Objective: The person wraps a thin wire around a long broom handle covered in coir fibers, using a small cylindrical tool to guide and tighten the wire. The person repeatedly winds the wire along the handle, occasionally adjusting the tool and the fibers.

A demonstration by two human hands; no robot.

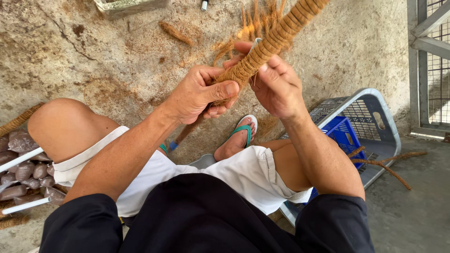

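Note:
A stick wrapped in brown coir rope point(276, 40) slants from my hands up to the top edge of the view, with loose fibres fraying beside it. My left hand point(199, 93) grips the lower wrapped part, thumb pressed on the rope. My right hand point(274, 84) holds the same wrapped stick just above, fingers curled round it. The bare lower end of the stick point(187, 133) points down toward my foot in a green sandal point(241, 133).
A grey plastic crate point(379, 117) with a blue basket point(344, 133) inside stands at right, coir rope strands point(382, 164) hanging over its edge. Brown filled bags and white sticks point(23, 173) lie at left. A metal grille point(433, 61) is at far right.

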